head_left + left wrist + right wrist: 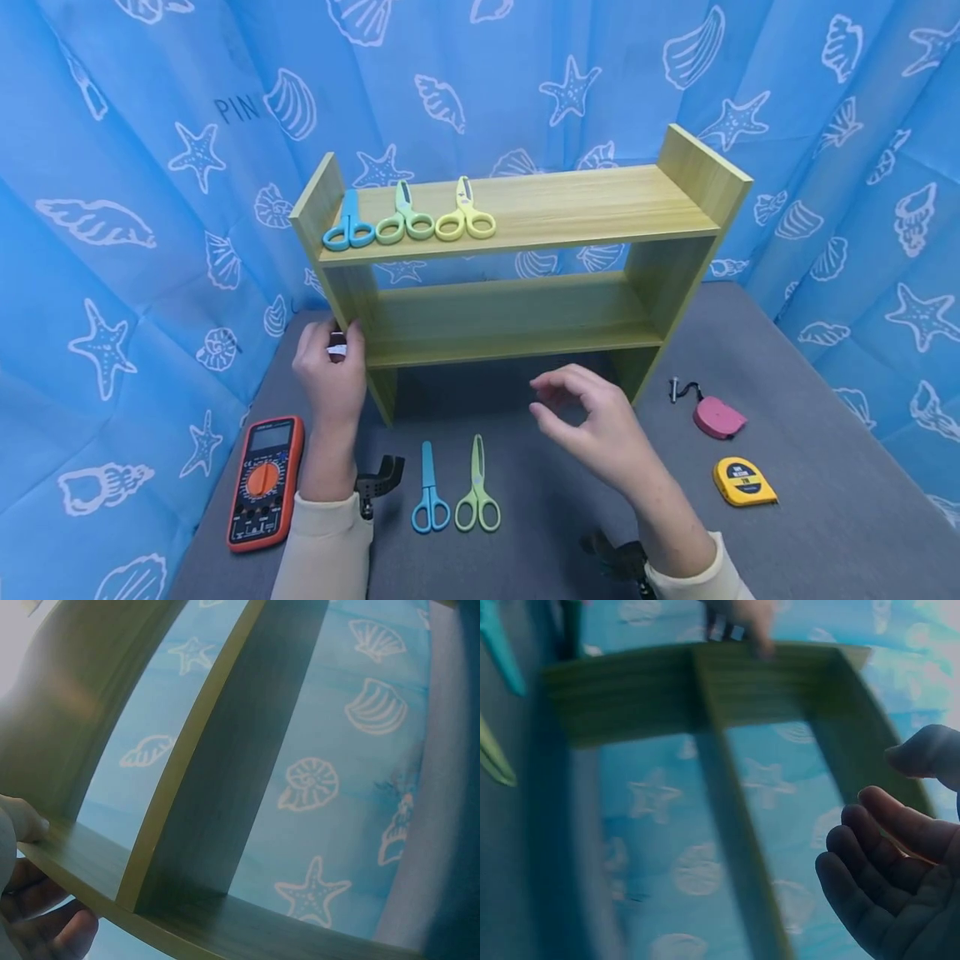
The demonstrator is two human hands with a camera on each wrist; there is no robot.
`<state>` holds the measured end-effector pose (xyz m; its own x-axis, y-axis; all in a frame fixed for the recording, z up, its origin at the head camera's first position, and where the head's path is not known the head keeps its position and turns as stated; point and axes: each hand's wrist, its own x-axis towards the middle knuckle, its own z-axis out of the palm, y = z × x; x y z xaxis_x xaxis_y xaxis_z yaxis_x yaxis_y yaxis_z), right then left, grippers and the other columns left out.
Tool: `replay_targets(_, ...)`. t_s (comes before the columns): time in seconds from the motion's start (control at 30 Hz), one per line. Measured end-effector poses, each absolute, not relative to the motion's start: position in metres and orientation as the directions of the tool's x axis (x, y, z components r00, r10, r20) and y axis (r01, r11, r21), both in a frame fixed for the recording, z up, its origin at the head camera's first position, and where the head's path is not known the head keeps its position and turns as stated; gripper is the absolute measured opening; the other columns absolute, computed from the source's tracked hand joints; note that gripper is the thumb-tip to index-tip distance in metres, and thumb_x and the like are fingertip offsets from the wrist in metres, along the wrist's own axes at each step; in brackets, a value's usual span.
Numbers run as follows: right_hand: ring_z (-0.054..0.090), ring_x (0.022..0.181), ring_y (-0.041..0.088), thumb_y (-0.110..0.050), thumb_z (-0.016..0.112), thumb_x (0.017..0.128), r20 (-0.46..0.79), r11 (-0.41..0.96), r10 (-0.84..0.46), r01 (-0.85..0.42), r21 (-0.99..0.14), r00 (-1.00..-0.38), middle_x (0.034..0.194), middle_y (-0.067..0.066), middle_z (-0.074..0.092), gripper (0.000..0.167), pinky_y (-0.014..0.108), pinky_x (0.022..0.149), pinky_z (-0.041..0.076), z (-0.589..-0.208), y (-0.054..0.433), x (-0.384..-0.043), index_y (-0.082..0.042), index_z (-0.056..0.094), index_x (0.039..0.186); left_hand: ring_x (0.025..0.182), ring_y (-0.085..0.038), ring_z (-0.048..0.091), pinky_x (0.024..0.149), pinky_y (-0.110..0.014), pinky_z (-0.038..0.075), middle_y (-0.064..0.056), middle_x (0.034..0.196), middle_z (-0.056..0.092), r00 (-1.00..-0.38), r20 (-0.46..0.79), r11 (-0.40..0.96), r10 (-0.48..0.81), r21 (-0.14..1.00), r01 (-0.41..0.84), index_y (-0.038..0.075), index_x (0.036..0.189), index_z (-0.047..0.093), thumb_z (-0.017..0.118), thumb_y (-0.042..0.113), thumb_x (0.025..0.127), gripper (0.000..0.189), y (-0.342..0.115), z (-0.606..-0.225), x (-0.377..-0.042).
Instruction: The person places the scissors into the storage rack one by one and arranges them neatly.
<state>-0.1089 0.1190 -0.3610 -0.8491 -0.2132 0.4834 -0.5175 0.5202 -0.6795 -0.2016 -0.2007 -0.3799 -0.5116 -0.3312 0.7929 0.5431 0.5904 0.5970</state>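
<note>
A two-tier wooden shelf (577, 200) stands on the table. My left hand (330, 371) grips its left side panel (217, 941), the thumb on the inner face and the other fingers around the outside. A small dark and white patch shows between thumb and fingers; I cannot tell what it is. In front of the shelf's right part, my right hand (588, 421) hovers with loosely bent fingers, holding nothing. Blue scissors (348, 225), green scissors (405, 217) and yellow scissors (465, 215) lie side by side on the top board's left half.
On the grey table (540, 550), another blue pair of scissors (430, 492) and another green pair (477, 492) lie before the shelf. An orange-rimmed multimeter (264, 483) lies left. Pink (718, 417) and yellow (742, 481) tape measures lie right. A blue curtain (495, 92) hangs behind.
</note>
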Motion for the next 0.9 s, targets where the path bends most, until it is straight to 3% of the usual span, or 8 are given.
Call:
replay_targets(0.37,0.066,0.085,0.014,-0.008,0.081,0.086,0.307,0.488,-0.359,-0.458,-0.743,-0.881,0.099,-0.012,0.066,0.025,0.033,0.077,0.058,-0.424,0.102,-0.102,-0.015,0.072,0.108,0.085,-0.028,0.066,0.066,-0.013,0.047,-0.016,0.094,0.067,-0.502,0.798,0.602,-0.334,0.59,0.538,-0.006,0.104,0.072,0.07,0.009,0.097,0.017,-0.201,-0.379,-0.202)
replay_targets(0.57,0.063,0.081,0.012,-0.014,0.081,0.086,0.179,0.561,-0.419,-0.409,-0.72,-0.89,0.094,-0.005,0.066,0.022,0.031,0.072,0.055,-0.448,0.09,-0.1,-0.009,0.073,0.106,0.085,-0.027,0.066,0.064,-0.02,0.05,-0.017,0.093,0.066,-0.502,0.797,0.601,-0.336,0.592,0.536,-0.006,0.103,0.072,0.069,0.01,0.097,0.017,-0.2,-0.379,-0.202)
replay_targets(0.67,0.059,0.076,0.008,-0.016,0.081,0.085,0.109,0.623,-0.426,-0.378,-0.685,-0.898,0.086,-0.007,0.064,0.018,0.03,0.068,0.051,-0.457,0.083,-0.1,-0.009,0.075,0.099,0.084,-0.027,0.066,0.063,-0.021,0.05,-0.018,0.093,0.066,-0.501,0.797,0.601,-0.336,0.591,0.537,-0.006,0.103,0.072,0.069,0.01,0.097,0.017,-0.2,-0.379,-0.202)
replay_targets(0.9,0.049,0.06,0.004,-0.014,0.079,0.077,-0.012,0.702,-0.428,-0.324,-0.634,-0.904,0.066,-0.013,0.056,0.009,0.028,0.057,0.045,-0.471,0.065,-0.097,-0.014,0.071,0.077,0.084,-0.029,0.066,0.066,-0.011,0.047,-0.019,0.093,0.066,-0.497,0.802,0.6,-0.33,0.585,0.546,-0.007,0.103,0.072,0.069,0.007,0.096,0.016,-0.2,-0.379,-0.202)
